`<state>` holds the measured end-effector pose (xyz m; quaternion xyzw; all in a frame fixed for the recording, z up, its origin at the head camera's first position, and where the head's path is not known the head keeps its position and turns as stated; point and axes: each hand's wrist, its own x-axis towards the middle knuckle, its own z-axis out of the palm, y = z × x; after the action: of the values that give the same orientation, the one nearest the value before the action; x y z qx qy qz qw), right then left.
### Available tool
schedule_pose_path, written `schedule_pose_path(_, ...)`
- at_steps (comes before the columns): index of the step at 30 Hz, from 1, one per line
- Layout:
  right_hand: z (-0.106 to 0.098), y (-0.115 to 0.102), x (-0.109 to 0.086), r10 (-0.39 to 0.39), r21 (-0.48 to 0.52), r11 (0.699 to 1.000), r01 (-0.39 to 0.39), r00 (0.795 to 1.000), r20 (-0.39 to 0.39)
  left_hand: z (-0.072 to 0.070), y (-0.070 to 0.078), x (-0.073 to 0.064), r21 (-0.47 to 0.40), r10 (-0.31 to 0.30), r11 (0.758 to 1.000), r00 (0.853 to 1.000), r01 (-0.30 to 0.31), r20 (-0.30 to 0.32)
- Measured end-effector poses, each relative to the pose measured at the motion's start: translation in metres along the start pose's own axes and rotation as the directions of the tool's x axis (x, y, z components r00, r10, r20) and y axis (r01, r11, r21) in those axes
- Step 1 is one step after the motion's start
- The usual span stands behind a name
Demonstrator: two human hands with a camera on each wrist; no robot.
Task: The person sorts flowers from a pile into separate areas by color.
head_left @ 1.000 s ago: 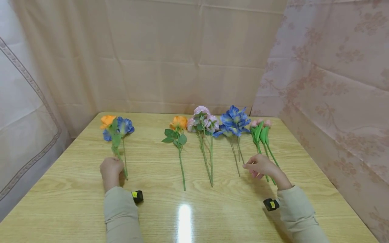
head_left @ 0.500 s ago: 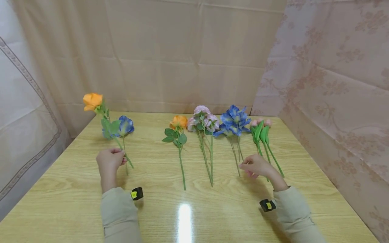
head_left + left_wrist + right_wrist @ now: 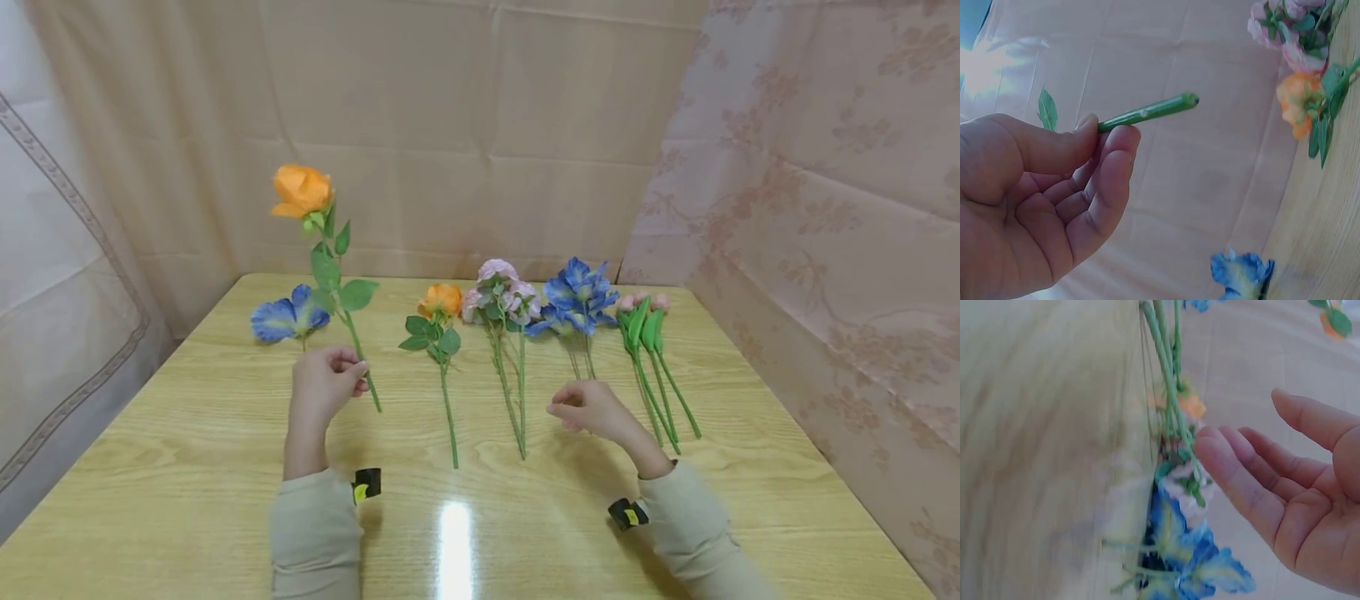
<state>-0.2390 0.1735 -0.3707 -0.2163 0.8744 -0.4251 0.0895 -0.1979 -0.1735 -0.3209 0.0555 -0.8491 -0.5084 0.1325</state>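
My left hand (image 3: pixel 322 387) pinches the green stem of an orange rose (image 3: pixel 302 192) between thumb and fingers, holding it raised over the table with the bloom up. The cut stem end (image 3: pixel 1175 105) sticks out past the fingertips in the left wrist view. Beneath and left of it lies a blue flower (image 3: pixel 288 317), its stem mostly hidden behind the hand. My right hand (image 3: pixel 592 410) hovers over the table in front of the blue flowers (image 3: pixel 579 292). In the right wrist view its thumb and fingers are apart, with nothing between them.
On the wooden table (image 3: pixel 187 467), a second orange rose (image 3: pixel 441 300), pink-purple flowers (image 3: pixel 498 283) and pink tulips with green leaves (image 3: pixel 647 325) lie in a row. A beige curtain (image 3: pixel 420 150) hangs behind, a patterned cloth (image 3: pixel 825 208) at the right.
The left hand has lifted the orange rose off the table, away from the blue flower, and carried it rightward and upright. My right hand has shifted left, away from the tulip stems.
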Motion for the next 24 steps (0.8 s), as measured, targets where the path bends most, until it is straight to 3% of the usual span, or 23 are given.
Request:
schedule_pose_path(4,0.009,-0.005,0.003,-0.066,0.009,0.998,0.066,0.998,-0.013,0.011,0.008,-0.002,-0.010,0.042,0.999,0.997,-0.041,0.064)
schedule_pose_path(11,0.020,-0.021,0.007,-0.114,0.055,0.991,0.119,0.990,-0.078,0.029,0.020,-0.010,-0.029,0.101,0.995,0.983,-0.097,0.152)
schedule_pose_path(19,0.045,-0.034,0.008,-0.208,0.169,0.961,0.219,0.975,-0.081,0.050,0.032,-0.018,-0.066,0.229,0.973,0.946,-0.220,0.231)
schedule_pose_path(24,0.058,-0.046,0.008,-0.237,0.223,0.943,0.248,0.968,-0.075,0.059,0.036,-0.022,-0.061,0.269,0.963,0.927,-0.262,0.259)
